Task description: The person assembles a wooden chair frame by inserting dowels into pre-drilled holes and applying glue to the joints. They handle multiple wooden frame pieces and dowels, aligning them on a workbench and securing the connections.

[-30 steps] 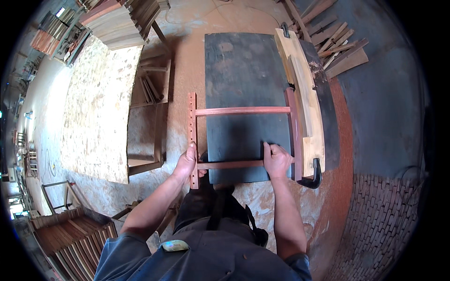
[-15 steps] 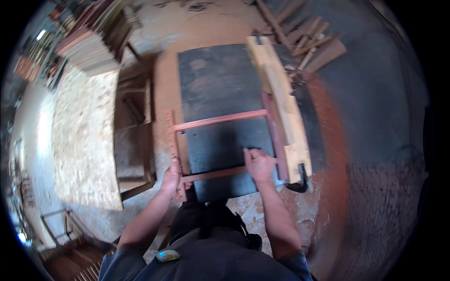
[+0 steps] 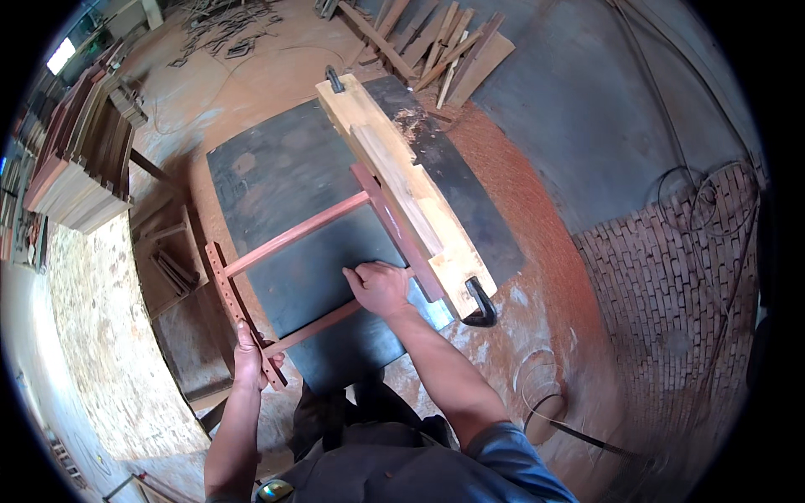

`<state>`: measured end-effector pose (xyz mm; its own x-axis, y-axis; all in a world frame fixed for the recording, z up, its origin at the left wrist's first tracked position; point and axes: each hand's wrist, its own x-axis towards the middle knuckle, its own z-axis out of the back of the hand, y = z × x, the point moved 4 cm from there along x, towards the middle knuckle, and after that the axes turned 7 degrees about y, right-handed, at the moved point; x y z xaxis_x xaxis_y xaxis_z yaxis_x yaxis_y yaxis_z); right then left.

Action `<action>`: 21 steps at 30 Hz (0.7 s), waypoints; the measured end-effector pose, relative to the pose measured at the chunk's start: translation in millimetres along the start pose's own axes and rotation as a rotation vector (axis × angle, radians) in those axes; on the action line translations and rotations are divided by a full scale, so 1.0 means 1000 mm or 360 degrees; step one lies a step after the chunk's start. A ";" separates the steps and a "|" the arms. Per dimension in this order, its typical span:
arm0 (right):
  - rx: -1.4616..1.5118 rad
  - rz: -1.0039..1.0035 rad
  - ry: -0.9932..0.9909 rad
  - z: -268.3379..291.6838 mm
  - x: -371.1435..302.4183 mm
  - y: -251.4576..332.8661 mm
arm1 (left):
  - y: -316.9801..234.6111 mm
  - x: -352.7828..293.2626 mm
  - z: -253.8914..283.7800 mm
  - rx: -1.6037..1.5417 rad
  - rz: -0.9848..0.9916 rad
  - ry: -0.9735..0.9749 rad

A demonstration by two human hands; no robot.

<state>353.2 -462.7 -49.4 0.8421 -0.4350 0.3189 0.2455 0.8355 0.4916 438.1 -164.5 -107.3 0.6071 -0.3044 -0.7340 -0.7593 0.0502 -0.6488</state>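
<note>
A reddish wooden frame lies over the dark tabletop [image 3: 293, 184]. It has two crosspieces, the far one [image 3: 298, 233] and the near one [image 3: 314, 329], between two side rails. The left rail [image 3: 225, 289], with a row of holes, hangs past the table's left edge. My left hand [image 3: 249, 356] is wrapped around its near end, thumb on top. Closed over the near crosspiece by the right rail [image 3: 394, 230] is my right hand [image 3: 381, 287]; its curled fingers are partly hidden. That rail lies along a pale wooden beam [image 3: 398, 189].
Black clamps [image 3: 480, 303] hold the beam at both ends. A light board-topped bench [image 3: 101, 335] and stacked planks [image 3: 80, 180] stand to the left. Offcuts [image 3: 444, 50] lean at the far wall. Wood shavings [image 3: 411, 124] lie on the table's right part; bricks [image 3: 662, 260] are at right.
The view has turned, so table and frame appear slanted and further left. Both hands keep their places on the frame, and it still lies against the beam side.
</note>
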 end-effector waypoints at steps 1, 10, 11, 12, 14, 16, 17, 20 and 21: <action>0.0014 -0.0002 0.0006 -0.002 0.002 0.000 | -0.002 0.001 0.000 -0.0003 -0.0009 0.0009; 0.0002 -0.0039 0.0065 -0.004 0.017 0.000 | -0.011 0.018 0.003 0.0041 -0.0009 0.0056; -0.0020 -0.0043 0.0068 -0.004 0.019 0.001 | -0.013 0.019 0.003 0.0039 -0.0014 0.0049; -0.0042 -0.0047 0.0070 -0.003 0.021 0.003 | -0.015 0.019 0.002 0.0036 -0.0019 0.0041; -0.0064 -0.0066 0.0092 0.000 0.026 0.007 | -0.017 0.022 0.003 0.0046 -0.0046 0.0056; -0.0066 -0.0101 0.0123 0.002 0.029 0.008 | -0.018 0.027 0.004 0.0081 -0.0093 0.0105; -0.0059 -0.0091 0.0116 0.000 0.030 0.006 | -0.019 0.028 0.004 0.0079 -0.0102 0.0108; -0.0041 -0.0076 0.0117 -0.009 0.033 0.002 | -0.023 0.031 0.004 0.0066 -0.0093 0.0081; -0.0038 -0.0084 0.0131 -0.011 0.035 0.002 | -0.023 0.034 0.005 0.0059 -0.0065 0.0054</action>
<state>388.0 -472.8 -46.3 0.8641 -0.4503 0.2247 0.3011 0.8204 0.4862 477.7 -170.9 -117.9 0.6288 -0.3387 -0.6999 -0.7245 0.0718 -0.6855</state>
